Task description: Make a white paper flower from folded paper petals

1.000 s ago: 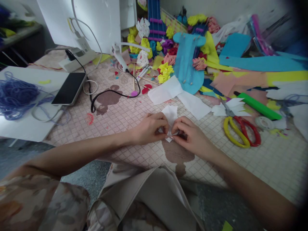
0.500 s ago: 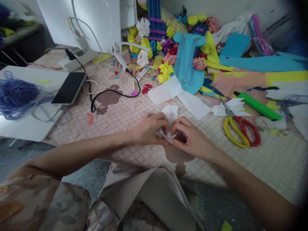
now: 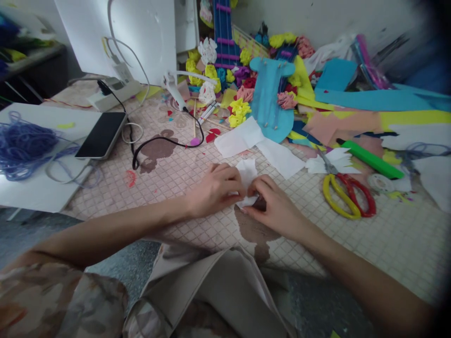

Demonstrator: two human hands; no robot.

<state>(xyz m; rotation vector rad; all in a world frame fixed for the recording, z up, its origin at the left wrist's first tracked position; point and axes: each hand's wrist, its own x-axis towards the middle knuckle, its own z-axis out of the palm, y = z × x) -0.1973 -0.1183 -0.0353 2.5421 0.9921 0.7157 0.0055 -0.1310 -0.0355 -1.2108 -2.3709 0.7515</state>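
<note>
Your table [image 3: 394, 234], under a lattice-patterned cover with brown patches, spreads across most of the view. A big white panel [image 3: 144, 28] stands upright at its back left, and a flat white board [image 3: 49, 199] lies at the left edge, bearing a tangle of violet-blue cord [image 3: 24, 145]. At the back, beyond your hands, a turquoise cut-out [image 3: 268, 98] with strings along it leans among crumpled paper flowers, such as the yellow one [image 3: 240, 112] beside its left edge. A white power strip [image 3: 114, 94] sits at the back left; nearer you, a black-screened smartphone [image 3: 102, 135] rests partly on the white board.

Your left hand [image 3: 214, 188] and right hand [image 3: 276, 206] meet near the table's front edge, either side of a small white paper piece [image 3: 247, 170]. Your left fingers are curled and gripping its left side; your right thumb and forefinger pinch its lower right — their exact contact is partly hidden. The piece's upper end sticks up between your hands.

To your right lie scissors [image 3: 349, 188] with one yellow and one red handle, their blades over a fringed white scrap [image 3: 347, 160]. Two larger white strips [image 3: 282, 157] overlap just beyond your hands. A green-bodied cutter [image 3: 375, 160] lies past the scissors — and, smallest, a tape roll [image 3: 381, 182] sits beside it.
</note>
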